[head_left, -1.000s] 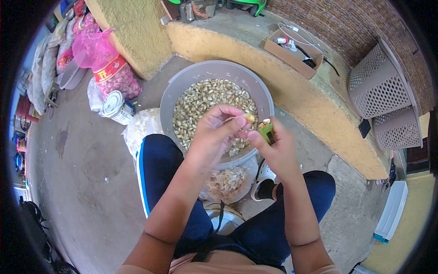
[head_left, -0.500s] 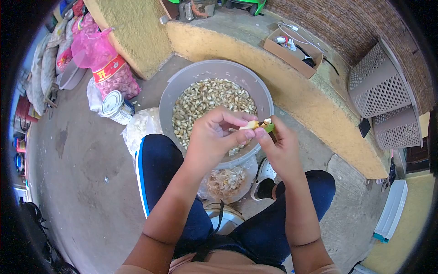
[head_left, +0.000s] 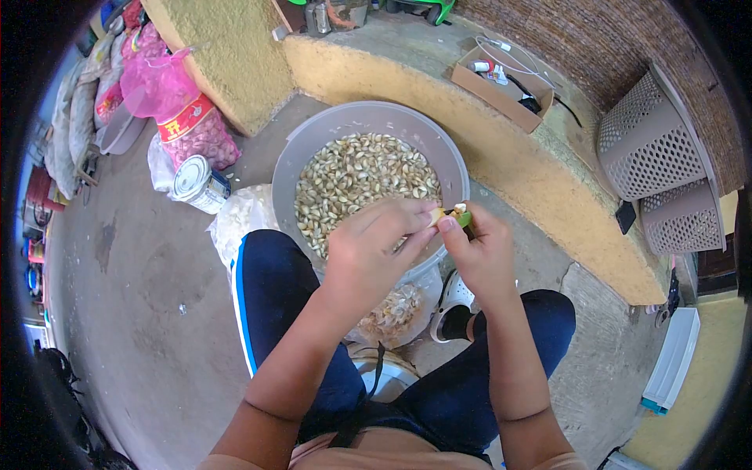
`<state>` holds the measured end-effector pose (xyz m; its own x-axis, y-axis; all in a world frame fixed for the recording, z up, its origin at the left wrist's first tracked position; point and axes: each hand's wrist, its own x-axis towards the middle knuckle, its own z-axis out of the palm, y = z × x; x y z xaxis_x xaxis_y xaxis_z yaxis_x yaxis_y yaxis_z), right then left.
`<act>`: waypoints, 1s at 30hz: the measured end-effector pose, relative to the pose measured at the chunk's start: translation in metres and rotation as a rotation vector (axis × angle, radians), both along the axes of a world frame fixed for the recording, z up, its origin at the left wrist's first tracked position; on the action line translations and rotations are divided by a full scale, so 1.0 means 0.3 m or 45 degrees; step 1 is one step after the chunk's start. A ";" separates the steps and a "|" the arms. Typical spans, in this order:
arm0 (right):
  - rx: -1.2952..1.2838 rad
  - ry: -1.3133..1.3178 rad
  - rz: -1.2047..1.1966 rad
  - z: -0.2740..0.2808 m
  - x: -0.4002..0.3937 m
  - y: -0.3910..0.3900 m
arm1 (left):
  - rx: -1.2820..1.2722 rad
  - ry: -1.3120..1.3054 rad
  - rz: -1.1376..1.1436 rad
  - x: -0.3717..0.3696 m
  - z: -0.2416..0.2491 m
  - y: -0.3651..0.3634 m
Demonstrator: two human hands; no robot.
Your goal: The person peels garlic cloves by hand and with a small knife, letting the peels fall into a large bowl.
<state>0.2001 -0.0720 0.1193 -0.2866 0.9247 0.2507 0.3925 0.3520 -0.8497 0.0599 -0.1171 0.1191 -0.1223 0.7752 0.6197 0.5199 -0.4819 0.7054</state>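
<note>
Pinching garlic clove (head_left: pixel 435 214) | left hand (head_left: pixel 368 254), right hand (head_left: pixel 482 254) together, clamped | over basin (head_left: pixel 313 149)

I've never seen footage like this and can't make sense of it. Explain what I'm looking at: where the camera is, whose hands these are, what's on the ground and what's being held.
There is no machine here. The camera sits on a person's head and looks down, so the round, bent edges come from its wide lens. The two bare arms are that person's own. The left hand pinches a garlic clove; the right hand meets it there and grips a small green tool, mostly hidden. Below them on the concrete floor stands a grey basin full of cloves. Between the knees lies a bag of peels. To the left are a tin can and a pink net sack. A cardboard box rests on the ledge.
</note>
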 end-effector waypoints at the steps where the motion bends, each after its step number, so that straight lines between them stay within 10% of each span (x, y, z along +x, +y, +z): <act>1: 0.002 -0.001 0.001 0.001 0.000 0.000 | 0.012 0.037 0.008 -0.001 0.005 -0.001; 18: 0.032 0.062 0.029 -0.058 -0.003 -0.003 | -0.143 0.101 0.150 -0.006 -0.018 0.005; 30: -0.208 -0.648 0.336 0.015 0.071 0.053 | -0.641 -1.032 -0.373 -0.073 -0.025 0.024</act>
<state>0.2213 -0.0560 0.1238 -0.5588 0.8209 -0.1179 0.6815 0.3736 -0.6293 0.0379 -0.1099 0.1115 -0.1246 0.9919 0.0250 -0.3003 -0.0617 0.9518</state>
